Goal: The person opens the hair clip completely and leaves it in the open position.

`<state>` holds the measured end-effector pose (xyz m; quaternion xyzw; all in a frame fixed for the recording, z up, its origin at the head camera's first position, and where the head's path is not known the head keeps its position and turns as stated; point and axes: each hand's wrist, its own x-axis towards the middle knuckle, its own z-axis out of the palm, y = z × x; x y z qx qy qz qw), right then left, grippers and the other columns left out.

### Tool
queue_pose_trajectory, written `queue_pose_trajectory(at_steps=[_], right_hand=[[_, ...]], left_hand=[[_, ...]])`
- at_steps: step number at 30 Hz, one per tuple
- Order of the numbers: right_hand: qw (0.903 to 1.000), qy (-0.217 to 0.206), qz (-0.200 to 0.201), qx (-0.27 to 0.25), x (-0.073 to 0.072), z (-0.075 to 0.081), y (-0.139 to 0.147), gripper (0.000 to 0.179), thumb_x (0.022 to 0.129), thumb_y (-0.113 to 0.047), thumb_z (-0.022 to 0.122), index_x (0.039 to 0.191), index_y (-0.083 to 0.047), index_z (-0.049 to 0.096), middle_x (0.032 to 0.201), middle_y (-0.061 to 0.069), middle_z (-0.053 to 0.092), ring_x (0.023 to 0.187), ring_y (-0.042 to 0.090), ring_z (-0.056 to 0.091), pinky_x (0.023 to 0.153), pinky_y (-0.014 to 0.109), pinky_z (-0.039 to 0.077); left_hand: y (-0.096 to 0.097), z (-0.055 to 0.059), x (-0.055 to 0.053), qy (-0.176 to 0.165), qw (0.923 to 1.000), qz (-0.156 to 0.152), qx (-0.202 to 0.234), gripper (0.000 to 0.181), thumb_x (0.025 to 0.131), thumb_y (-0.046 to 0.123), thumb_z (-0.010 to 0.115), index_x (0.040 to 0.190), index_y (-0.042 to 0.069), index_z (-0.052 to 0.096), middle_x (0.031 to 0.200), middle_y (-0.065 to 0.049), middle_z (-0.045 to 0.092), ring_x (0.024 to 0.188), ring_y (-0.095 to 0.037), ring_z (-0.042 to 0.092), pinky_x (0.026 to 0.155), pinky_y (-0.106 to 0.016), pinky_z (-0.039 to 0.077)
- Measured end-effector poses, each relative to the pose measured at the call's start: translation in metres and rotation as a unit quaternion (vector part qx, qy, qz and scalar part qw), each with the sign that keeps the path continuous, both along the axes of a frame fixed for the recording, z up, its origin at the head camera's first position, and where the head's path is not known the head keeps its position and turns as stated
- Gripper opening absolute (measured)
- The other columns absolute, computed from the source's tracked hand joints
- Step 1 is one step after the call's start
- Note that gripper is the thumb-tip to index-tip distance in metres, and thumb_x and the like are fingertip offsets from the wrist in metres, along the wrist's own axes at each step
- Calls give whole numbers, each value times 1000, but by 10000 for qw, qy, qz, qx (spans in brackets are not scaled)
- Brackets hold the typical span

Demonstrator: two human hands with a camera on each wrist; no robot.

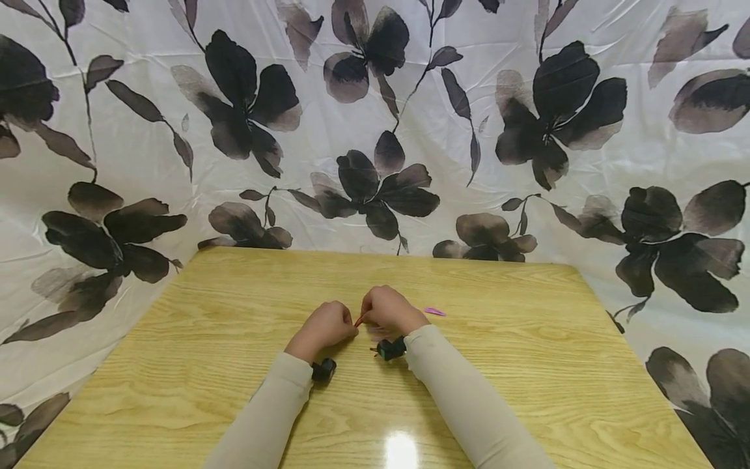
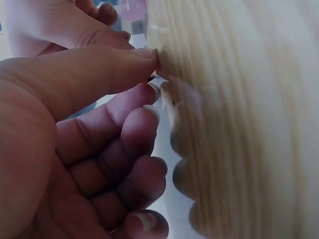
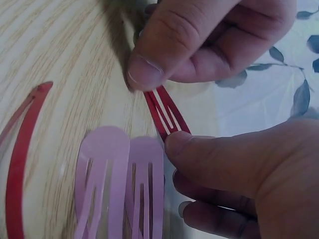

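Observation:
Both hands meet over the wooden table, holding a red snap hair clip [image 3: 167, 112] between them. My left hand [image 1: 329, 324] pinches one end of it between thumb and fingertips. On the other end, the thumb and fingers of my right hand [image 1: 391, 309] grip the clip. In the left wrist view, the left hand [image 2: 84, 119] hides nearly all of the clip. Below the right hand in its wrist view lie two pink snap clips [image 3: 102, 149], side by side and partly overlapping. Another red clip [image 3: 17, 174] rests at the left edge of that view, partly cut off.
A pink clip [image 1: 435, 311] lies on the table to the right of the right hand. The wood-grain table [image 1: 222, 312] reaches back to a white cloth [image 1: 316, 98] with dark flowers. Each wrist carries a small black camera [image 1: 323, 370].

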<state>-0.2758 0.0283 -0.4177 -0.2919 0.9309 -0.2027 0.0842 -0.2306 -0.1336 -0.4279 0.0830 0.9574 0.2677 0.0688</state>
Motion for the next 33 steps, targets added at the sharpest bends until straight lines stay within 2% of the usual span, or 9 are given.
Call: queue_pose_trajectory(at_steps=[4, 8, 12, 18, 26, 33], right_hand=[[10000, 29, 3, -91, 0, -2, 5, 16, 91, -13, 64, 79, -15, 75, 74, -6, 68, 66, 10, 54, 67, 25, 47], [9995, -44, -20, -300, -1, -4, 11, 16, 93, -15, 63, 82, -15, 75, 78, -6, 69, 71, 10, 57, 73, 28, 50], [9985, -191, -79, -505, -2, -6, 17, 17, 94, -17, 61, 84, -15, 75, 81, -6, 70, 76, 9, 59, 80, 29, 51], [9951, -404, -148, -890, -3, -8, 25, 17, 95, -18, 60, 86, -16, 75, 83, -7, 69, 77, 9, 58, 78, 28, 49], [9935, -184, -177, -1111, -3, -6, 29, 17, 96, -21, 61, 90, -14, 75, 87, -5, 71, 77, 9, 59, 75, 28, 49], [9908, -125, -358, -1301, -3, -8, 32, 17, 96, -23, 62, 92, -12, 74, 87, -1, 71, 73, 10, 57, 70, 28, 48]], left_hand=[[0, -3, -1, 75, 9999, -68, 74, 19, 83, 13, 70, 66, 11, 62, 61, 2, 55, 56, -14, 48, 56, -26, 39], [-1, -5, -2, 235, 9995, -137, 135, 13, 83, 8, 67, 71, 11, 65, 68, 1, 59, 62, -14, 51, 60, -27, 42], [-2, -6, -3, 363, 9991, -91, 216, 11, 85, 7, 64, 75, 11, 68, 73, 0, 63, 65, -15, 52, 63, -28, 44], [-3, -5, -5, 468, 9978, 31, 474, 10, 87, 11, 64, 79, 10, 68, 75, 0, 63, 66, -14, 52, 63, -28, 44], [-3, -5, -8, 437, 9954, 120, 843, 12, 91, 13, 62, 84, 8, 71, 77, -2, 64, 66, -15, 53, 62, -27, 44], [-2, -4, -9, 204, 9913, 193, 1283, 17, 94, 16, 61, 95, 5, 74, 84, -4, 69, 67, -14, 55, 61, -27, 47]])
